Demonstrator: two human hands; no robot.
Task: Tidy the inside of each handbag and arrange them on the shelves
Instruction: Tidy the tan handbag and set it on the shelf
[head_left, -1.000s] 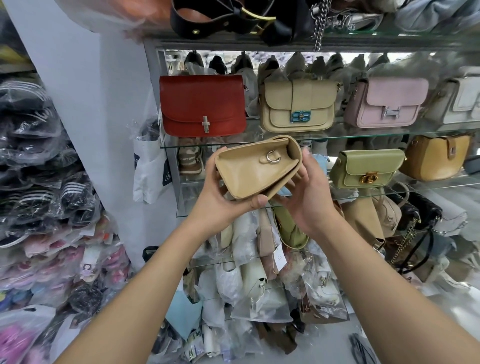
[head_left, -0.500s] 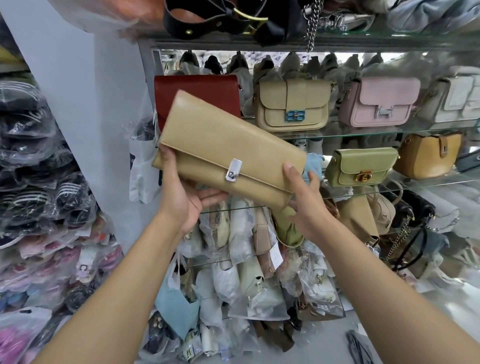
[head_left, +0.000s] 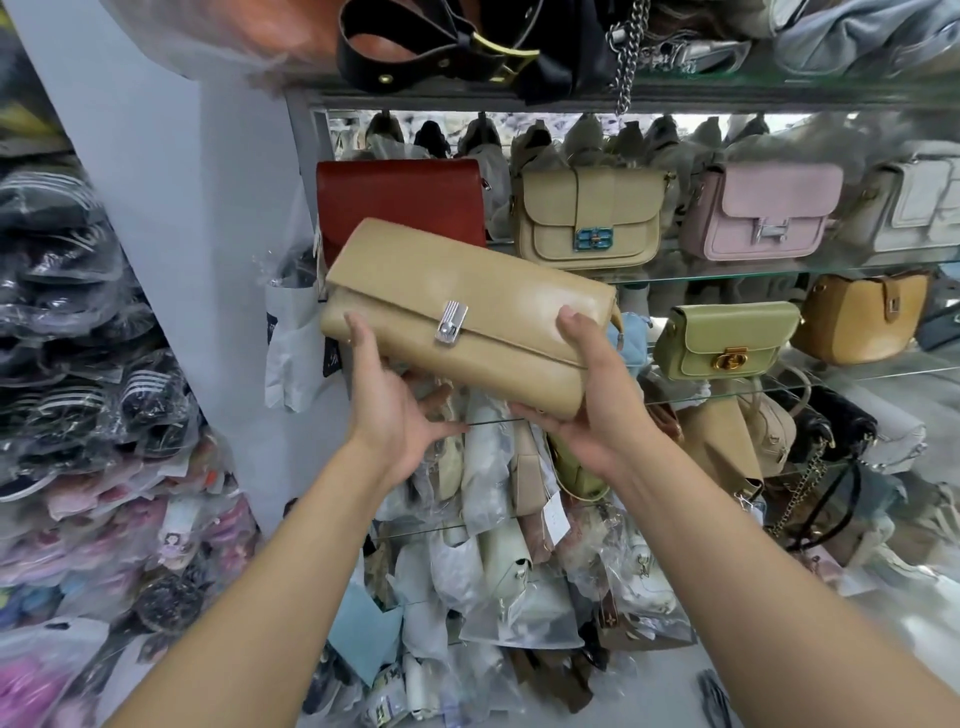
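Note:
I hold a tan flap handbag with a silver clasp in front of the glass shelves, its front facing me and tilted down to the right. My left hand supports its lower left edge: the thumb lies on the front and the fingers spread straight beneath. At the lower right end, my right hand grips the bag, thumb on the front and fingers curled under it. The bag's flap is closed, so its inside is hidden.
A red bag, a cream bag and a pink bag stand on the upper glass shelf. A green bag and a mustard bag stand below. Plastic-wrapped bags crowd the lower shelves, and wrapped goods pile up at left.
The tan bag turned from end-on to front-facing, then shifted down and right. My left hand's fingers have spread out beneath it, and my right hand has taken hold of its right end.

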